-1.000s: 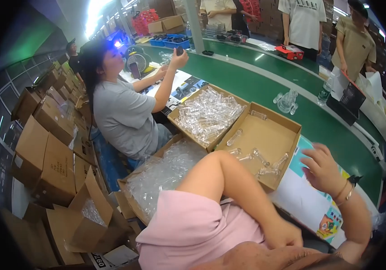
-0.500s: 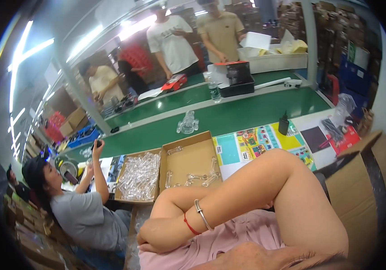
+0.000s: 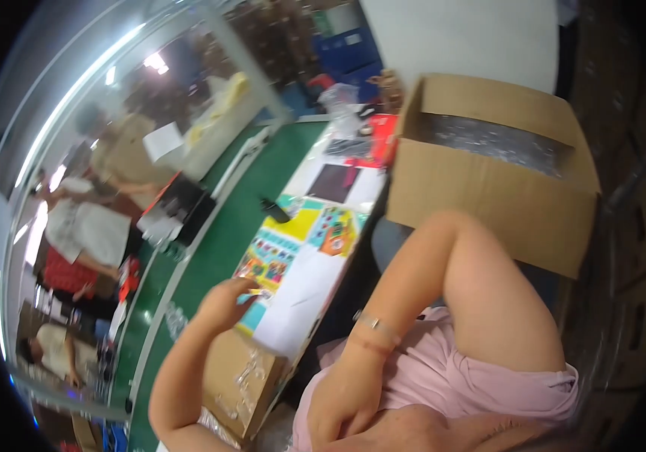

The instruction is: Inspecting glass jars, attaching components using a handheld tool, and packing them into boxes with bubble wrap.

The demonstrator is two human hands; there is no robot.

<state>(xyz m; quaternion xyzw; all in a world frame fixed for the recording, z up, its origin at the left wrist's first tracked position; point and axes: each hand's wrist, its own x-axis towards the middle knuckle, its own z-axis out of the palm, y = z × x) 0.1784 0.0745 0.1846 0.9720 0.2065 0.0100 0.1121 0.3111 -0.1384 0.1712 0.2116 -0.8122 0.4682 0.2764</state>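
Note:
My left hand (image 3: 225,303) reaches over the worktable, beside a colourful printed sheet (image 3: 269,260). Its fingers are bent and apart, and I see nothing held in them. Below that hand lies a shallow cardboard tray (image 3: 221,348) with several clear plastic pieces (image 3: 251,373) in it; my left forearm hides part of the tray. My right hand (image 3: 347,395), with a bracelet at the wrist, lies low against the pink clothing. Its fingertips are hidden, so its grip does not show.
A large open carton (image 3: 489,200) lined with dark plastic stands at the right. A dark bottle (image 3: 276,211) is on the printed sheets. Beyond runs a green bench (image 3: 221,245) with a clear plastic item (image 3: 175,320). Blurred people work across it.
The view has swung to the right, bringing the large carton into full sight. My left arm, folded under the right one before, is now stretched out over the table.

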